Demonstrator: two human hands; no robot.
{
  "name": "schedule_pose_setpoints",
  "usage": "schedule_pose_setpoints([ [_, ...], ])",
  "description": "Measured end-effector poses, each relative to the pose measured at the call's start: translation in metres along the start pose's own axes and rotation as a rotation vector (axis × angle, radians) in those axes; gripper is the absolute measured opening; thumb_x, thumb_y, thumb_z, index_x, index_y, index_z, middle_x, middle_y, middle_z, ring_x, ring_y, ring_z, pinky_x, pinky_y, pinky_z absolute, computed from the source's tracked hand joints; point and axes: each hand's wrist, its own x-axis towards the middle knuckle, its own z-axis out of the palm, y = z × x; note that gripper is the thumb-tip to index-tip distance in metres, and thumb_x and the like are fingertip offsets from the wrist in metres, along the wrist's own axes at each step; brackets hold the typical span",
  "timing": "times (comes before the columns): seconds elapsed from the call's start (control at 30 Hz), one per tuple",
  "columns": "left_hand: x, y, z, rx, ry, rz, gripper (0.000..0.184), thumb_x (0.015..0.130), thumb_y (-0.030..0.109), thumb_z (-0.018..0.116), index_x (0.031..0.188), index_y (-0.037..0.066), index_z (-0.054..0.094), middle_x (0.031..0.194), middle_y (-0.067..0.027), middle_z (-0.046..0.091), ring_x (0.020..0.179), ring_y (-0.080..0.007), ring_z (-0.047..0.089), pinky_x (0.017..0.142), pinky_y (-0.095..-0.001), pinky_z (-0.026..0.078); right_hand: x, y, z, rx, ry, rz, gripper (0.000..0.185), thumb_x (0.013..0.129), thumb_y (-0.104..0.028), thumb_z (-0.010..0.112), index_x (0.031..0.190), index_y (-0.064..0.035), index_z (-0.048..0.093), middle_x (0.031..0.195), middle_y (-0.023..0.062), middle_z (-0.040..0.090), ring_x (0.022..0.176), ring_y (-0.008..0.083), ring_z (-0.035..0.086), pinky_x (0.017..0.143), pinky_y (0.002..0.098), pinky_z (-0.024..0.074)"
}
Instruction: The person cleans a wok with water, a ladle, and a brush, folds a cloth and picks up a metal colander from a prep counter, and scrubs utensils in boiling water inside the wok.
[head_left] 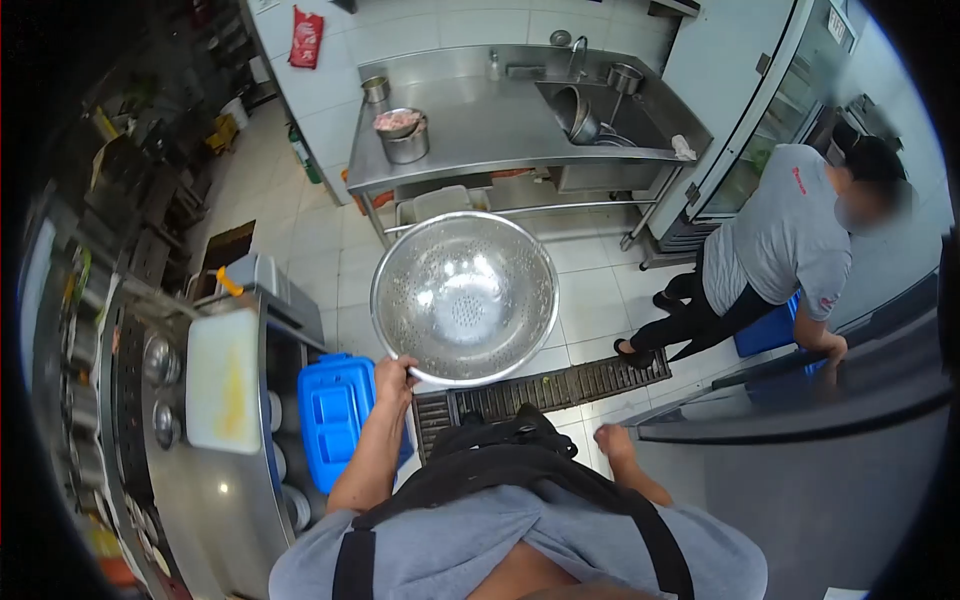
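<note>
My left hand [394,378] grips the rim of a large, shiny metal colander [468,300] at its lower left. The colander's mouth faces up toward me, and no food shows inside it. My right hand [614,441] hangs low at my right side with its fingers curled and nothing visible in them. It is close to the edge of a dark grey appliance or counter [800,440]; whether it touches that edge I cannot tell.
Ahead stands a steel sink table [480,120] with pots and a bowl of pinkish food [397,122]. A co-worker [780,230] is at the right. Left are a white cutting board [223,382] and blue lidded bin [338,415]. A drain grate [560,385] crosses the floor.
</note>
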Motion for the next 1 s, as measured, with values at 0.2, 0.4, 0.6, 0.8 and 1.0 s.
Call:
schedule_pose_setpoints([
  [0.2,0.17,0.08,0.141,-0.012,-0.123,0.003,0.009,0.067,-0.004,0.058,0.076,-0.002,0.056,0.072,-0.0091,0.055,0.058,-0.0199,0.056,0.044,-0.0306,0.053,-0.018,-0.011,-0.008,0.279,0.0,0.516,0.022,0.073,-0.019,0.054,0.075,-0.0014,0.067,0.077,0.0213,0.063,0.075,0.0389,0.062,0.069,0.0467,0.0494],
  [0.4,0.281,0.137,0.293,-0.079,-0.147,-0.01,0.007,0.068,-0.004,0.058,0.075,-0.005,0.056,0.07,-0.0129,0.055,0.055,-0.0229,0.057,0.037,-0.03,0.051,0.063,0.079,0.07,0.094,0.091,0.273,0.019,0.073,-0.019,0.056,0.069,-0.0037,0.067,0.075,0.0179,0.065,0.072,0.0339,0.064,0.067,0.0435,0.0512],
  [0.6,0.377,0.18,0.395,-0.055,-0.186,0.038,0.007,0.068,-0.003,0.056,0.073,-0.008,0.055,0.067,-0.0149,0.055,0.046,-0.0246,0.054,0.033,-0.0278,0.048,0.235,0.026,-0.067,0.655,0.357,0.524,0.023,0.078,-0.02,0.053,0.077,-0.0007,0.066,0.066,0.0189,0.062,0.065,0.0347,0.062,0.061,0.0419,0.048],
  [0.8,0.468,0.204,0.49,-0.04,-0.178,0.02,0.007,0.069,-0.002,0.058,0.074,-0.007,0.056,0.067,-0.015,0.055,0.043,-0.0243,0.052,0.031,-0.0286,0.045,0.311,-0.069,-0.198,0.535,0.507,0.574,0.019,0.081,-0.013,0.054,0.089,-0.0002,0.066,0.069,0.0128,0.066,0.065,0.0199,0.066,0.061,0.0306,0.0491],
  [1.0,0.574,0.198,0.514,-0.061,-0.296,-0.052,0.026,0.082,0.009,0.058,0.104,-0.003,0.054,0.101,-0.0119,0.056,0.092,-0.0234,0.055,0.076,-0.0376,0.052,0.25,-0.135,-0.106,0.515,0.183,1.034,0.019,0.076,-0.018,0.055,0.085,-0.0064,0.068,0.084,0.0185,0.065,0.083,0.0341,0.063,0.078,0.0407,0.0493],
])
